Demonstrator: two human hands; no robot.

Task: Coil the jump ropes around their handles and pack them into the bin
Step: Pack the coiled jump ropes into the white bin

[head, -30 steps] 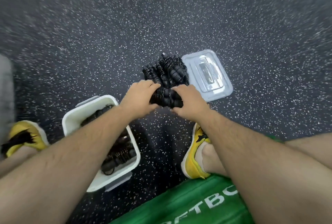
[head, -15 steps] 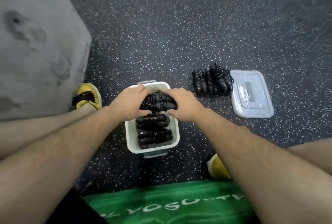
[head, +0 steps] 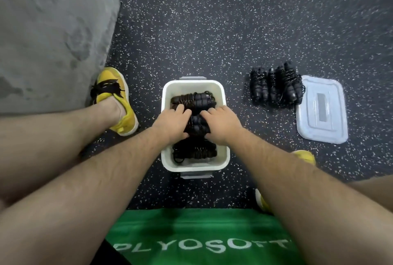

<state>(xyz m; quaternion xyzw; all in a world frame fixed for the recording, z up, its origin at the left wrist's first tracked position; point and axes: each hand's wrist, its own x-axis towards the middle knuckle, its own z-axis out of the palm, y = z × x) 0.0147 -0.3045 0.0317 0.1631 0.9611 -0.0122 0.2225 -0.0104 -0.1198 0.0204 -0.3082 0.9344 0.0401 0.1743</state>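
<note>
We have both hands down in the white bin point(head: 193, 84), the left hand point(head: 171, 125) and right hand point(head: 223, 125) close together, each curled over one end of a coiled jump rope point(head: 196, 125). Holding both ends probably keeps the wrap from loosening while it seats crosswise between the far bundle point(head: 191, 98) at twelve o'clock and the near bundle point(head: 194, 151) at six. More wound ropes point(head: 276, 86) wait on the floor point(head: 212, 30) at two o'clock from the bin, just beside the lid point(head: 322, 109), which lies off, seemingly until packing ends.

white lettering "PLYOSOFT" on green box point(head: 202, 241), last letters cut off
</note>
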